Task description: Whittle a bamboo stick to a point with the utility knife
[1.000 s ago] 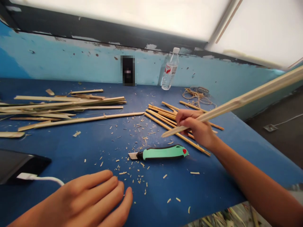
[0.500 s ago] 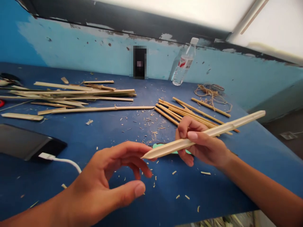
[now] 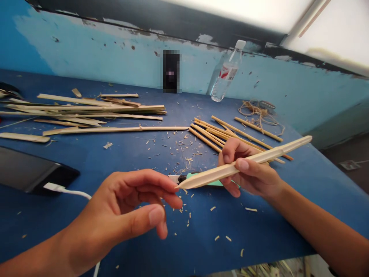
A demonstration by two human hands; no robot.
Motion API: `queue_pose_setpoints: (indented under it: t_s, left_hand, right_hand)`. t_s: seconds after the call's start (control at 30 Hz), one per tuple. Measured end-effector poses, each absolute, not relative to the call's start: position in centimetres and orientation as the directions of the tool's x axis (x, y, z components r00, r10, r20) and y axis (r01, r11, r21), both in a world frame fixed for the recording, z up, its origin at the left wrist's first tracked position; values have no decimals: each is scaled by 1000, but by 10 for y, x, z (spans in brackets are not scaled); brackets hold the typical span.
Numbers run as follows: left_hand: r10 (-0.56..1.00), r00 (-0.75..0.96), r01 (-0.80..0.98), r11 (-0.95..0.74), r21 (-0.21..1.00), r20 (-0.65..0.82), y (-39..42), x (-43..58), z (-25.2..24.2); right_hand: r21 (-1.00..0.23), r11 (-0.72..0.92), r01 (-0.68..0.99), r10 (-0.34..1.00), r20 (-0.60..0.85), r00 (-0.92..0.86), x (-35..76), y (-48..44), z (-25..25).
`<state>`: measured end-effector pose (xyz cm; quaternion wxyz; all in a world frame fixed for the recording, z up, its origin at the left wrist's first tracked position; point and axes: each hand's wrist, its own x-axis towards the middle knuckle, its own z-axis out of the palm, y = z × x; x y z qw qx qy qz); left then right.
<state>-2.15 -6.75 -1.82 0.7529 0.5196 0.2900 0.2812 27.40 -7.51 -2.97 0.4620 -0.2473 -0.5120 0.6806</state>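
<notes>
My right hand (image 3: 248, 169) grips a pale split bamboo strip (image 3: 213, 175) between thumb and fingers. The strip slants over the table, its pointed end low on the left and its blunt end up on the right. My left hand (image 3: 129, 207) is open, fingers curved and thumb apart, with the fingertips right by the strip's point; whether they touch it I cannot tell. On the table behind the strip lies a utility knife (image 3: 190, 177) with a mint-green handle, partly hidden by the strip and my right hand.
Several thin round sticks (image 3: 207, 138) lie beyond my right hand, near tangled twine (image 3: 256, 111). Split bamboo strips (image 3: 100, 109) are heaped at the back left. A dark device (image 3: 31, 169) with a white cable (image 3: 75, 192) sits left. A water bottle (image 3: 226, 75) stands by the wall. Shavings litter the blue table (image 3: 207, 246).
My right hand has drawn slightly right along the strip, whose blunt end now reaches less far right. The left hand's fingers have closed in a little near the point. More of the knife shows.
</notes>
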Motion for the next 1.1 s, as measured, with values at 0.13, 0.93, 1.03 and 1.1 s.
queue_pose_setpoints:
  t_s: [0.13,0.93,1.03,1.1]
  left_hand:
    - [719,670,-141,364,921,-182,-67,-21,-16]
    - [703,710,-204,246,948,-30,-62,-24,-20]
    - [700,713,-225,285,932,-43,-62,-23,-20]
    - [672,739,-250,333,909,-43,-62,-23,-22]
  right_hand:
    - [-930,-41,-365,879,140,-456,276,-74,-32]
    - [-947,113,-301,815,262,-518,289,-73,-40]
    - [-944,132,-302,794,283,-538,288,-73,-41]
    - [-941,146,-305,776,300,-555,287,-73,-42]
